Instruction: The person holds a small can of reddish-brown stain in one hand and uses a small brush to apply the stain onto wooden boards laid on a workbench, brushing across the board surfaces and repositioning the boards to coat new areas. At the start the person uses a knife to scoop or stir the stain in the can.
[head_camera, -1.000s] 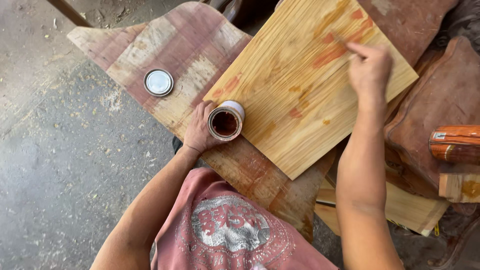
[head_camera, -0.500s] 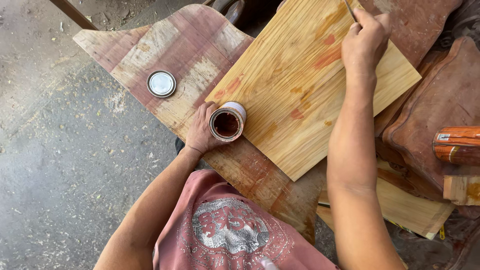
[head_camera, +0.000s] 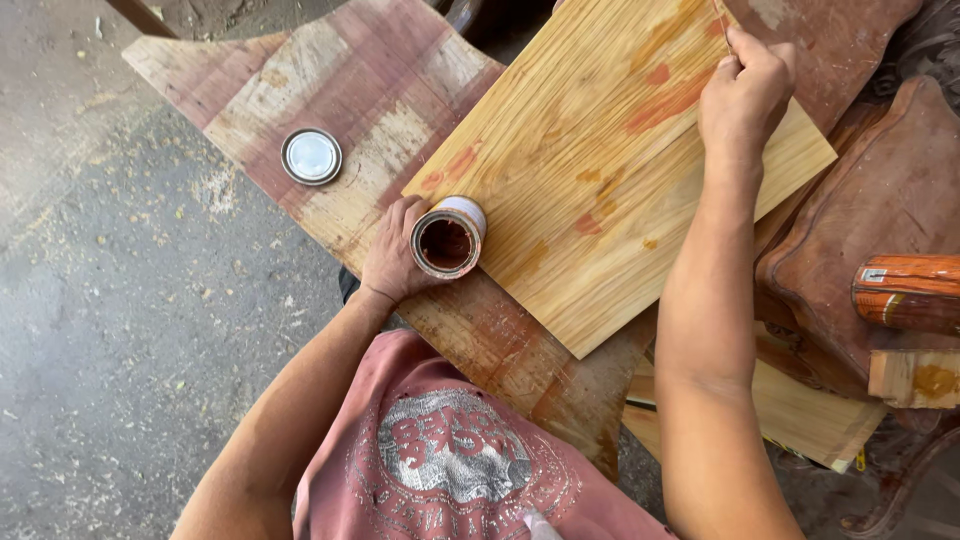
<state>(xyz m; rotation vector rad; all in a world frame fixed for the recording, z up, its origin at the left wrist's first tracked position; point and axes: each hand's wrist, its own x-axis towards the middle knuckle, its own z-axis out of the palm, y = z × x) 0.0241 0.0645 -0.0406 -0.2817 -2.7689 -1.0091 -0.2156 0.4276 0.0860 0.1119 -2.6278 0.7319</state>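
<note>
Head view, looking down at my two hands over a workbench. My left hand (head_camera: 395, 258) is wrapped around the side of a small open tin (head_camera: 447, 238), fingers curled on its wall, steadying it upright. The tin has dark reddish-brown liquid inside and stands right at the near-left edge of the pale wood panel (head_camera: 590, 200), partly on it. My right hand (head_camera: 745, 90) is up at the far right part of the panel, fingers pinched together on a thin stick-like handle; only a sliver shows above my fingers, the working end is hidden, can't tell if it's a brush. Orange-red streaks and blotches sit on the panel just left of that hand, with smaller spots lower down toward the tin. Most of the panel is bare.

Step, as I judge it: spreading stain over the panel, early on. The next stroke probably needs a steady drag along the grain, with the tin held so it doesn't tip.

Round metal lid (head_camera: 311, 156) lies apart, on the reddish stained board (head_camera: 250, 80) under the panel. Carved orange-brown wooden piece (head_camera: 908, 292) at right edge.
</note>
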